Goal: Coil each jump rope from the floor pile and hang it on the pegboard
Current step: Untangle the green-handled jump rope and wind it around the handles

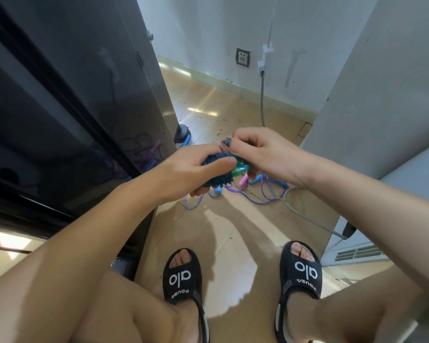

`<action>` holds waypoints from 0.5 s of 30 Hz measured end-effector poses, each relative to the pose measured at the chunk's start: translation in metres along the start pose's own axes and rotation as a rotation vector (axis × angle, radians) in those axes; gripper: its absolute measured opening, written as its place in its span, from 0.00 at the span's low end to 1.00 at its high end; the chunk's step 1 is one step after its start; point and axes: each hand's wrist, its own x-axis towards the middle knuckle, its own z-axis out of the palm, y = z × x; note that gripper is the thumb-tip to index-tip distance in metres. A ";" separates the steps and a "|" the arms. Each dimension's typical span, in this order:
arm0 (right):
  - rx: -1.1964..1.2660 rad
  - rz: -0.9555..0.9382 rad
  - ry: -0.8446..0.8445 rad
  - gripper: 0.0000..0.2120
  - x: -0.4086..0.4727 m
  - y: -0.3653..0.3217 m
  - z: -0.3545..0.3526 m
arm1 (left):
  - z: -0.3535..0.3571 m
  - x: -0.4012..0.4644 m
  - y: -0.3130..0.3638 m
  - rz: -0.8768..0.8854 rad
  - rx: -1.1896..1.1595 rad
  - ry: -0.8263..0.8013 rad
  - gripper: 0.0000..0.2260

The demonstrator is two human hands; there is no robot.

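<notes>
The two black sandals [183, 278] each have big white letters that read "alo". Smaller white letters sit under that, and they look like "ROUEA", but they are hard to read. The feet stand on the tan floor [233, 233].

Both arms reach forward from the bottom corners and meet in the middle. The left hand [193, 169] is curled around a dark blue coiled jump rope [214, 161]. Its thumb lies flat across the top of the coil, and its fingers wrap under it. The coil has green handles [239, 169] poking out on the right side. The right hand [260, 149] is just beside the left one, with its wrist bent. Its thumb and first finger pinch the rope end [225, 142] above the coil. Its other fingers are curled in.

So this rope is up in the hands, above the floor. Under the hands lies the floor pile [258, 191] of more ropes, with purple and white cord, blue handles and a pink handle.

A dark shiny cabinet [60, 107] stands on the left. A white wall [208, 33] at the back has a socket [242, 57]. A grey cable [262, 100] hangs down the wall to the floor.
</notes>
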 end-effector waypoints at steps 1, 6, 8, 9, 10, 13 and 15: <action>0.004 -0.001 0.016 0.21 -0.001 0.001 0.000 | -0.001 0.000 -0.001 0.005 -0.023 -0.005 0.12; 0.008 -0.033 0.165 0.16 -0.003 0.001 0.007 | -0.001 0.004 -0.006 0.000 -0.045 0.041 0.12; -0.006 -0.075 0.243 0.13 -0.003 0.000 0.011 | 0.000 0.004 -0.007 -0.004 -0.042 0.060 0.11; -0.035 -0.093 0.274 0.12 -0.002 0.001 0.012 | 0.000 0.005 -0.008 -0.010 -0.032 0.066 0.11; -0.073 -0.110 0.295 0.10 -0.002 0.001 0.013 | 0.000 0.005 -0.009 -0.017 -0.019 0.071 0.11; -0.181 -0.138 0.309 0.10 -0.002 0.001 0.013 | 0.000 0.005 -0.011 -0.031 0.034 0.094 0.11; -0.199 -0.127 0.299 0.09 -0.004 0.001 0.011 | -0.001 0.006 -0.011 -0.037 0.063 0.113 0.12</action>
